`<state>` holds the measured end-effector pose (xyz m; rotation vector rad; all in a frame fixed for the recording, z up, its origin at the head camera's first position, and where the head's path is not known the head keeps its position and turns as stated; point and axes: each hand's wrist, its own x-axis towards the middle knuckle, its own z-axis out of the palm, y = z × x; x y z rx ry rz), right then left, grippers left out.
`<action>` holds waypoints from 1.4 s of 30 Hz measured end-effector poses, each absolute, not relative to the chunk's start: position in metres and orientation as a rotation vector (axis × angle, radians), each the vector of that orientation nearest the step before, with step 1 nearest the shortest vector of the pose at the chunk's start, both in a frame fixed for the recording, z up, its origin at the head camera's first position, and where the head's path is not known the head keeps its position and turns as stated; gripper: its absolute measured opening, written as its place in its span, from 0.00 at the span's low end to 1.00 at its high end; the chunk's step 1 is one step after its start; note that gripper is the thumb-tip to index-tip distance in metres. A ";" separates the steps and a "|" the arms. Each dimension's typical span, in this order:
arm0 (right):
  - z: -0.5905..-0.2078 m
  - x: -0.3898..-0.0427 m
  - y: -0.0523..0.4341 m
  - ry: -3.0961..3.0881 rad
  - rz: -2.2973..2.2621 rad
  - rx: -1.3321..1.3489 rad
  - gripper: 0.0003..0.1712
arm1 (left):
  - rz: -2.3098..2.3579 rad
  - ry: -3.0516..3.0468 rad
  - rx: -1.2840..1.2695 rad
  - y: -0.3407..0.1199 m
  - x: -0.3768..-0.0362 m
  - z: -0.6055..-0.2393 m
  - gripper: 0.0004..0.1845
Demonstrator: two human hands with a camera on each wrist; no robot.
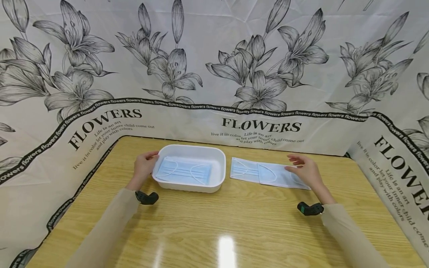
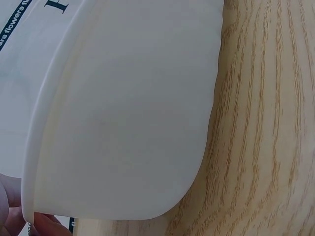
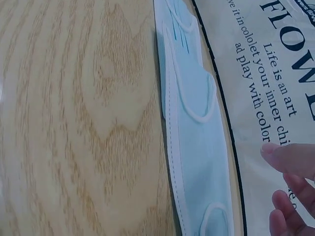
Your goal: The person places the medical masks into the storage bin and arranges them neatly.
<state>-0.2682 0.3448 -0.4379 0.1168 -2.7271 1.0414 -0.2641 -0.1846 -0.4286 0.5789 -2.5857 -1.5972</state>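
Note:
A white plastic tub (image 1: 187,187) stands on the table, with a light-blue disposable face mask (image 1: 184,172) lying flat in it. My left hand (image 1: 143,168) pinches the tub's left rim; in the left wrist view the thumb and fingers (image 2: 51,227) sit on either side of that rim. To the right of the tub lie two more face masks, the right one (image 1: 276,175) overlapping the left one (image 1: 242,172). Over the right end of that pair hovers my right hand (image 1: 306,172), fingers loosely bent and apart, holding nothing. White ear loops (image 3: 199,118) lie on top of the masks.
The light wooden table (image 1: 187,227) spreads in front of the tub and masks. A white cloth backdrop (image 1: 187,123) with flower drawings and lettering rises behind and at both sides, close behind the tub and masks.

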 end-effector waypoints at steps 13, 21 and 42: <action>-0.456 -0.272 0.377 -2.781 1.035 -0.025 0.31 | -1.609 -2.591 0.616 -0.187 -0.266 -0.430 0.19; -0.457 -0.273 0.391 -2.854 1.044 -0.046 0.35 | -1.623 -2.592 0.604 -0.186 -0.266 -0.428 0.20; -0.459 -0.277 0.394 -2.969 1.043 -0.133 0.36 | -1.609 -2.587 0.598 -0.187 -0.267 -0.431 0.19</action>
